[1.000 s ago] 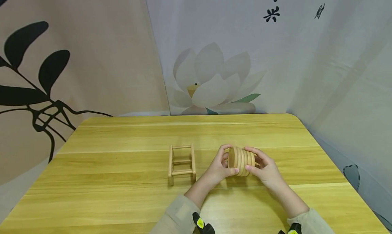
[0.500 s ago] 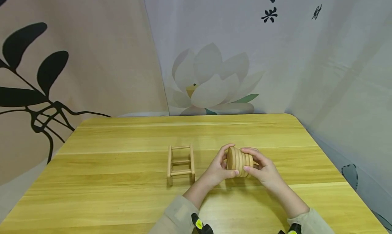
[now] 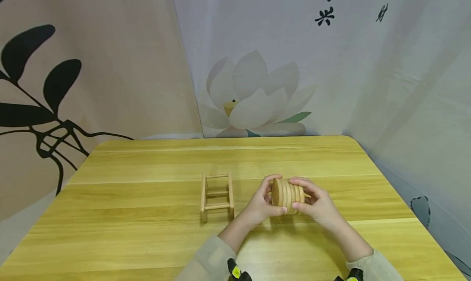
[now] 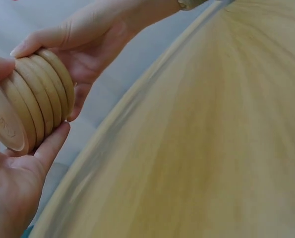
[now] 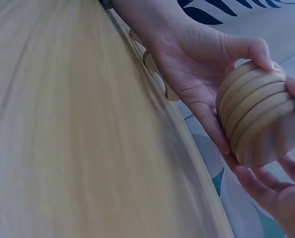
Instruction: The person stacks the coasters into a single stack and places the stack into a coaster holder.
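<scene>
Between my two hands a stack of several round wooden coasters [image 3: 288, 195] lies on its side, faces turned left and right. My left hand [image 3: 262, 199] grips its left end, thumb at the front and fingers behind. From the right, my right hand [image 3: 319, 201] holds the other end the same way. The left wrist view shows the coasters [image 4: 38, 96] pressed together, with a faint mark on the end face. In the right wrist view the plain end of the stack [image 5: 261, 114] shows between both hands. To the left stands a small wooden rack [image 3: 218, 197] with rails.
The wooden table [image 3: 128, 232] has a rounded far right corner. Behind it hangs a cloth backdrop [image 3: 257, 36] printed with a lotus, dark leaves and characters. The rack stands close to my left forearm.
The stack and both hands have shifted slightly left and a little nearer to me. The hold on the coasters stays the same, and the rack stays in place.
</scene>
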`<control>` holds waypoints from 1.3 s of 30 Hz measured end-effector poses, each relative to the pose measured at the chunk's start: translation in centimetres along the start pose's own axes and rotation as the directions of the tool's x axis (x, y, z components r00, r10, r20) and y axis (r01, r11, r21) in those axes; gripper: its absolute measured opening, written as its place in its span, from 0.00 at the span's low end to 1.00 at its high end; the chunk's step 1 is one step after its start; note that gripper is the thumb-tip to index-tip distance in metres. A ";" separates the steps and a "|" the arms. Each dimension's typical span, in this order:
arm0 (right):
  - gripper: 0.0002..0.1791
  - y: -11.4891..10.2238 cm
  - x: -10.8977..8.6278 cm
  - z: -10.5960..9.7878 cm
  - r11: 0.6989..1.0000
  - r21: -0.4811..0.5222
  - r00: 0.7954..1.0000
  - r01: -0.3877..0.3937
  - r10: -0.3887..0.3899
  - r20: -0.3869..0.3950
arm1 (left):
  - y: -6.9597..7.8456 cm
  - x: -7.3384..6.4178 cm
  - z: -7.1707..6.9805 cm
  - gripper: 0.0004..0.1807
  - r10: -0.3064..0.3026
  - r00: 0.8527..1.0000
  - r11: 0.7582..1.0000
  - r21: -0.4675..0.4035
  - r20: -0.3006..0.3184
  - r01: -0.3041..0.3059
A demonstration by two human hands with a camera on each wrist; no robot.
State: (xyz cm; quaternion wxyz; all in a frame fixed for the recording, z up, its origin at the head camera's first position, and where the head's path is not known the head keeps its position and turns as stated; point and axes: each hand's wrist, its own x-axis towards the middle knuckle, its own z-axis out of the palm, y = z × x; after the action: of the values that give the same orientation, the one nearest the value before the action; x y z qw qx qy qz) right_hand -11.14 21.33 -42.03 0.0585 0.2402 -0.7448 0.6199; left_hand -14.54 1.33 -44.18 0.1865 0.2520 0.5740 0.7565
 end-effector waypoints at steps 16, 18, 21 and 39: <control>0.29 -2.4 0.1 1.2 0.998 -0.069 0.999 0.003 0.000 0.038 | 1.6 -2.3 0.0 0.47 0.007 1.000 1.000 -0.008 0.008 -0.006; 0.29 -2.6 0.1 1.4 0.997 -0.081 0.999 0.006 -0.003 0.043 | 1.9 -2.5 0.0 0.47 0.012 1.000 1.000 -0.012 0.010 -0.012; 0.29 -3.1 0.2 1.6 0.996 -0.084 0.999 0.015 -0.011 0.050 | 2.4 -2.9 -0.1 0.47 0.018 1.000 1.000 -0.016 0.016 -0.018; 0.29 -4.9 1.9 3.3 0.993 -0.066 0.994 0.097 -0.093 0.066 | 5.2 -4.2 -1.3 0.48 0.054 0.998 0.998 0.042 0.014 -0.055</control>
State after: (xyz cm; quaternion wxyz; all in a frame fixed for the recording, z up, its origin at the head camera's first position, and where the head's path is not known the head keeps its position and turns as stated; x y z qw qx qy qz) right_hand -9.96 17.06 -37.64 0.0730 0.2923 -0.7551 0.5823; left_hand -11.94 -3.49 -40.10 0.1639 0.2762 0.5817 0.7473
